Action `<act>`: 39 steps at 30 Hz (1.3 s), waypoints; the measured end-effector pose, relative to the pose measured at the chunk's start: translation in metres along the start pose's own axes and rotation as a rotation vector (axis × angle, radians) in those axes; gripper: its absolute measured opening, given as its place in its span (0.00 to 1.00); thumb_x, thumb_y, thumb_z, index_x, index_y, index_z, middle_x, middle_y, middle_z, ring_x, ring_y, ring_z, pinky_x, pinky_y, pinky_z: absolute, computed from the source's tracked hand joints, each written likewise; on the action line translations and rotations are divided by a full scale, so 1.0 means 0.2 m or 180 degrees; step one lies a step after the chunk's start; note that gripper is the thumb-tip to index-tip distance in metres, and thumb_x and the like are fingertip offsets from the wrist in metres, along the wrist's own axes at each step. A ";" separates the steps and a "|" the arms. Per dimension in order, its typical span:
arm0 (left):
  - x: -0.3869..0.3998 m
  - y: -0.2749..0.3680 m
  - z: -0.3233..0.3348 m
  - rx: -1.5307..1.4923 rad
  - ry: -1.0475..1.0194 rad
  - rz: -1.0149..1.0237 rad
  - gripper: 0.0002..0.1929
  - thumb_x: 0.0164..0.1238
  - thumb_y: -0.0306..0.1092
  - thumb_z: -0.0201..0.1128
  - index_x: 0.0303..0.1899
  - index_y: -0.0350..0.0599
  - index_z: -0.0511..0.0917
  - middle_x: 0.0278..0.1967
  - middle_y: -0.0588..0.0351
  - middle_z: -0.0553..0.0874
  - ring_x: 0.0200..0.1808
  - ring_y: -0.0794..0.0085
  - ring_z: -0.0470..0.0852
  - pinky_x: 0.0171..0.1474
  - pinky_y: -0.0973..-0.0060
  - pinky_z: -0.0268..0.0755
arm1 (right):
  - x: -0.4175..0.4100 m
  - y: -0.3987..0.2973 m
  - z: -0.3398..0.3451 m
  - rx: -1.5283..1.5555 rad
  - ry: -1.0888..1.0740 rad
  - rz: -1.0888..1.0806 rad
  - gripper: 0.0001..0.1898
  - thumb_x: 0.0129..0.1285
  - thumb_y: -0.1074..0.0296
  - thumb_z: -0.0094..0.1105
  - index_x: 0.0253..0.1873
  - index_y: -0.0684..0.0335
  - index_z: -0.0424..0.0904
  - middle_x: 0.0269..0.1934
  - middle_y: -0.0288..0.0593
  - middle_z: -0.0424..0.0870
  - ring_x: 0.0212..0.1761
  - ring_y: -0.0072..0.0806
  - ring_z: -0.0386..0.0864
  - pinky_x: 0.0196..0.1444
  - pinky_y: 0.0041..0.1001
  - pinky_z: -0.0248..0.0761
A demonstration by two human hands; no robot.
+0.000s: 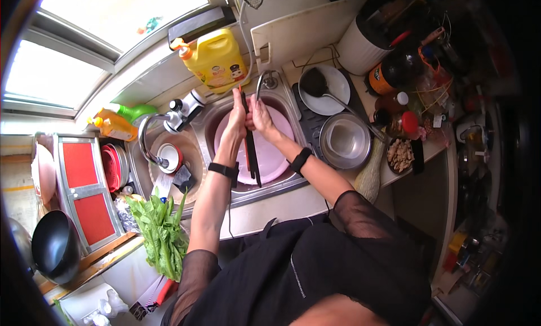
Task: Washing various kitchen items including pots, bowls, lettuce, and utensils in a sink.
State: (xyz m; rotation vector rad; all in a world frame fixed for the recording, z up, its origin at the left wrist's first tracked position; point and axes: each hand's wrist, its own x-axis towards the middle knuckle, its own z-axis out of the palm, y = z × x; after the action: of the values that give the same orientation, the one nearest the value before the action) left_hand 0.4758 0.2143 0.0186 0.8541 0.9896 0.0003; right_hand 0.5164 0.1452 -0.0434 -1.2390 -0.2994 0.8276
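Observation:
My left hand [237,114] and my right hand [261,117] are close together above the right sink basin, by the curved metal faucet [259,87]. Between them is a bundle of long, thin chopsticks [252,157], mostly black with some orange-red, slanting downward. Both hands are closed around its upper part. Beneath lies a round pink plastic basin [277,157] set in the stainless steel sink [296,183]. The fingers partly hide the bundle's upper part.
The left sink holds a red-and-white bowl [170,157] under a second faucet [146,136]. Leafy greens [162,237] lie at the left. A yellow detergent jug [219,59] stands behind. On the right are a white plate holding a ladle [338,91], metal bowl [363,146] and long gourd [370,178].

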 end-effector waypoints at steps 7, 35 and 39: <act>0.08 -0.02 0.09 -0.0475 0.0266 0.0541 0.35 0.55 0.76 0.38 0.20 0.47 0.65 0.11 0.63 0.63 0.10 0.76 0.59 0.14 0.80 0.52 | -0.30 -0.01 -0.02 -0.0555 0.0475 -0.0999 0.22 0.71 0.51 0.35 0.58 0.63 0.61 0.43 0.40 0.74 0.35 0.20 0.74 0.37 0.19 0.70; -0.26 -0.66 -1.31 0.1946 0.4370 -0.0269 0.31 0.47 0.38 0.61 0.56 0.39 0.65 0.55 0.32 0.65 0.59 0.44 0.63 0.61 0.59 0.56 | -0.27 -0.14 -0.12 -0.2286 -0.0548 -0.1192 0.18 0.66 0.55 0.47 0.39 0.69 0.70 0.31 0.53 0.72 0.35 0.45 0.73 0.41 0.36 0.65; -0.19 -0.64 -1.43 0.2421 0.3898 -0.1214 0.30 0.47 0.40 0.61 0.56 0.41 0.67 0.58 0.35 0.63 0.61 0.46 0.58 0.62 0.58 0.54 | -0.29 -0.12 -0.15 -0.2227 -0.0428 -0.0922 0.18 0.66 0.55 0.47 0.39 0.69 0.70 0.31 0.52 0.72 0.35 0.45 0.73 0.41 0.35 0.65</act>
State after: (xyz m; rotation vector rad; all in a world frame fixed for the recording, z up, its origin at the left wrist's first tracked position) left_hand 0.1974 0.2926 -0.1085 1.3681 2.3883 -0.2126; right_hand 0.5056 0.0813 -0.0179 -1.7329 -0.9109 0.5643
